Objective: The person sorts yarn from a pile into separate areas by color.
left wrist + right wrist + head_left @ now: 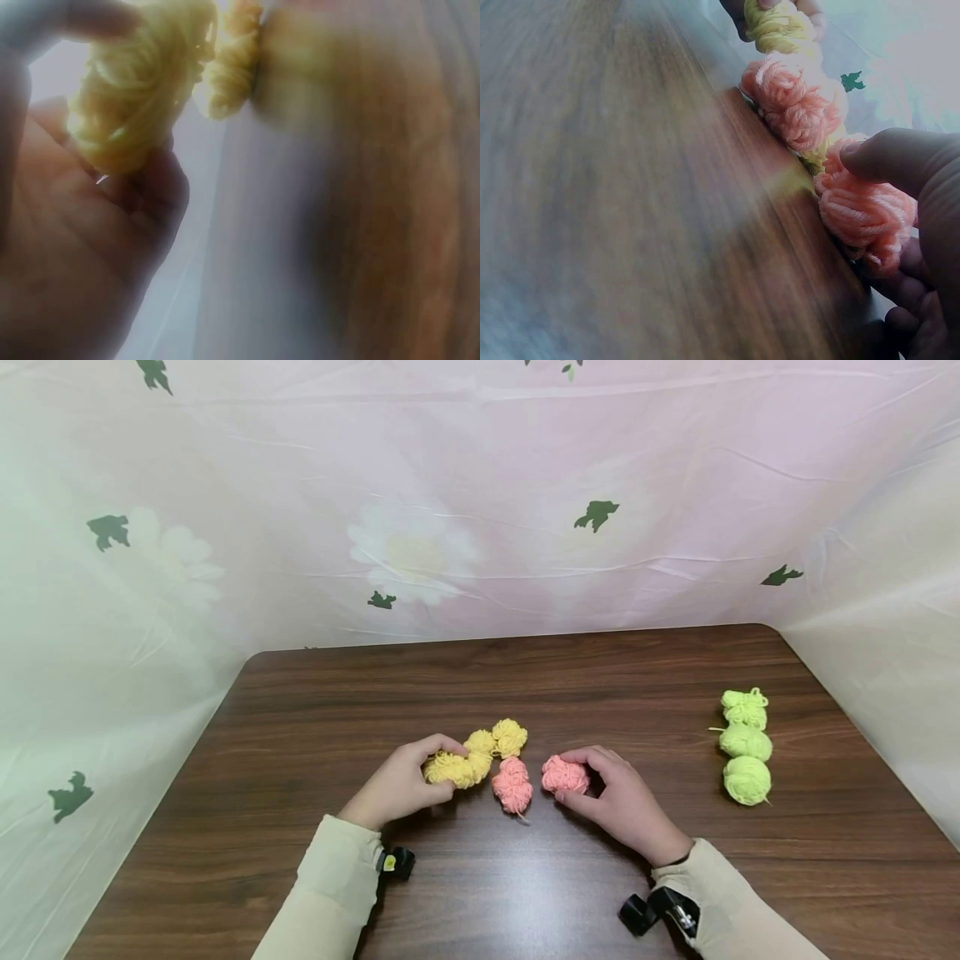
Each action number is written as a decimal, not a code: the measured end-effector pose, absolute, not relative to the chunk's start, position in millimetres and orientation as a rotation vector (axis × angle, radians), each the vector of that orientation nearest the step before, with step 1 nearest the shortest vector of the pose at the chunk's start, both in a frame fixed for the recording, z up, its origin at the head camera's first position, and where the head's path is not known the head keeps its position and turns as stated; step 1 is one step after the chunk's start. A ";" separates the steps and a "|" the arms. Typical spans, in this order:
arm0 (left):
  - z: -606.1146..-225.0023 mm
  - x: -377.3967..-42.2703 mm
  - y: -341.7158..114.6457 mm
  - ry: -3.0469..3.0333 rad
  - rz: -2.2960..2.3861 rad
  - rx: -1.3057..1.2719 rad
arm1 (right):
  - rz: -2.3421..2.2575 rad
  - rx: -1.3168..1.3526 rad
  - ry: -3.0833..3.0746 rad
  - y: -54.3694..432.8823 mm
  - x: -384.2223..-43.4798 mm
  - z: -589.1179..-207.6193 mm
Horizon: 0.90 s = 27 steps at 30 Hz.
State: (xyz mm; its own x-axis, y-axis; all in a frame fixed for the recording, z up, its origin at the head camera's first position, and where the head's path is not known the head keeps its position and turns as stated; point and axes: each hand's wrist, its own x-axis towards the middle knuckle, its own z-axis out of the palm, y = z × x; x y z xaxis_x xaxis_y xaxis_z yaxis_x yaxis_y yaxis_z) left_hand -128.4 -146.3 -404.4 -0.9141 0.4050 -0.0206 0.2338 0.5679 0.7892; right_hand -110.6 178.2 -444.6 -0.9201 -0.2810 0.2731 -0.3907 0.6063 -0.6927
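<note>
At the middle of the table, my left hand [405, 782] grips a yellow yarn ball [447, 770] between thumb and fingers. Up close in the left wrist view, that same yellow ball [135, 82] sits in the curled fingers. More yellow yarn balls [510, 737] trail from it toward the back right. My right hand [626, 797] pinches a pink yarn ball [564, 775], thumb on the near side. Another pink yarn bundle [513, 785] lies between the two hands, a loose end pointing toward the front. In the right wrist view, the held pink ball [866, 210] appears low over or on the tabletop; which one I cannot tell.
Bright green yarn balls [746, 742] lie in a column at the right side of the dark wooden table [300, 710]. A patterned cloth [480, 468] hangs behind the table and along its sides. Both wrists wear small black cameras [401, 863].
</note>
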 end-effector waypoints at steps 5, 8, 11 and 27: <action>-402.6 -128.8 -150.5 2.655 1.303 0.485 | 1.208 0.564 -2.693 178.1 -110.5 -444.5; -401.9 -129.8 -152.9 2.690 1.335 0.466 | 1.212 0.560 -2.694 178.0 -110.6 -444.3; -402.5 -131.2 -156.3 2.731 1.351 0.454 | 1.213 0.558 -2.696 177.8 -110.8 -444.1; -409.2 -138.0 -171.5 2.904 1.512 0.390 | 1.203 0.558 -2.696 177.7 -110.7 -444.0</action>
